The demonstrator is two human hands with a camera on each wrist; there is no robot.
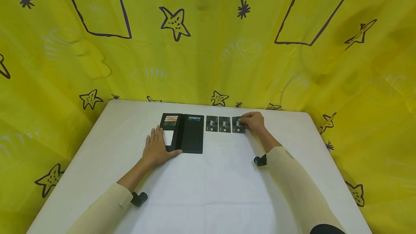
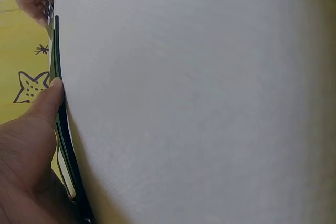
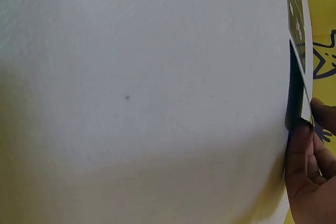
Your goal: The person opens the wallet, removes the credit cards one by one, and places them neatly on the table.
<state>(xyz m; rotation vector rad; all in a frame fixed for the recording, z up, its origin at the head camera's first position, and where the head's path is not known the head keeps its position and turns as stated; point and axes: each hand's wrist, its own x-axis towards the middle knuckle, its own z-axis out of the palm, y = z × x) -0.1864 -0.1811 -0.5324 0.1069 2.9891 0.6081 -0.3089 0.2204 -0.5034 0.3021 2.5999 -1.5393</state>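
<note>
At white cloth-like table [image 1: 234,176] before yellow star-patterned curtain [image 1: 208,57], rested with spread left hand [image 1: 156,149] on unfolded black wallet [image 1: 192,138] and pinched with right hand [image 1: 254,121] the tilted black rectangular "Vip" card [image 1: 238,128], rightmost of three beside wallet, apparently handling one card singly, next needing careful, level grip.

Yellow curtain [image 1: 208,60], far side, is looking like thin cloth, faintly sheened, rippling in soft folds. White table cover [image 1: 227,183] is showing matt, creased cloth. Dark wallet [image 1: 193,138] is looking leathery, smooth, matt; cards [image 1: 224,124] to right, smooth plastic. Near sleeves [image 1: 294,180] are showing matt cloth.
</note>
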